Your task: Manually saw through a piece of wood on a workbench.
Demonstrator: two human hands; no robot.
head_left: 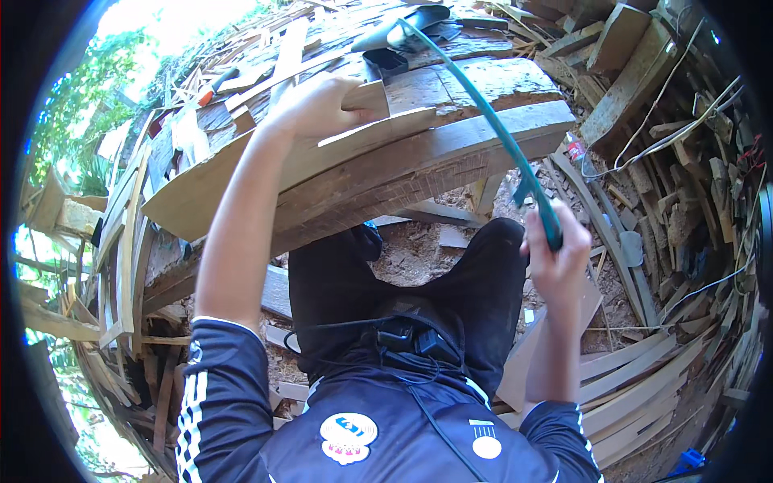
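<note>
My left hand [318, 109] is closed on a small flat piece of wood [370, 99], its fingers curled and partly hidden. Under that forearm a thin, pointed wooden board [213, 177] lies along the near edge of a thick timber bench [483, 133]. At the right, my right hand [557, 245] grips the near end of a long, slim teal tool [483, 105], which looks like a saw frame. Its shaft slants up and left over the bench, reaching the far side near a dark, curved object [427, 18]. Whether a blade is fitted cannot be made out.
A black, cup-like object [385, 63] sits on the bench beyond my left hand. An orange-ended tool [208, 95] lies among offcuts at the far left. Stacked planks and scraps [684, 185] with loose cables crowd the right. Wood chips [419, 258] litter the ground between my knees.
</note>
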